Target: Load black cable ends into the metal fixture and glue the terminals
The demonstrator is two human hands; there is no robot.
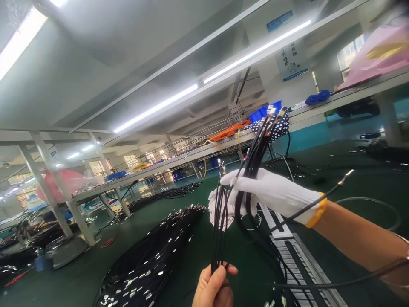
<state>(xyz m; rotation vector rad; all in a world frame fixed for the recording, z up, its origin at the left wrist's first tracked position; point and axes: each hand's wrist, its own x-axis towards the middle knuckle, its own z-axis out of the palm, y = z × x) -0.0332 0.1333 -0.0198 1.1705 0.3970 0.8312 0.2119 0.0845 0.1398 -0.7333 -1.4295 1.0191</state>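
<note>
My right hand point(265, 187), in a white glove with a yellow cuff, is closed around a thick bundle of black cables point(254, 160). Metal and white connectors top that bundle. Its thumb and forefinger also reach the upper part of a thinner cable bunch point(219, 213). Low in the middle, my bare left hand point(215, 285) pinches this thinner bunch, which stands nearly upright with small connectors at its top. One loose cable end point(347, 175) sticks out past the right wrist. Behind the hands, a crumpled whitish cloth point(212, 204) lies on the green table.
A large pile of black cables point(150, 256) with shiny ends spreads across the left of the green table. To the right lies a slotted metal fixture point(303, 260). Shelving point(166, 166) runs along the back, carrying a blue bin point(258, 114) and an orange object point(228, 130).
</note>
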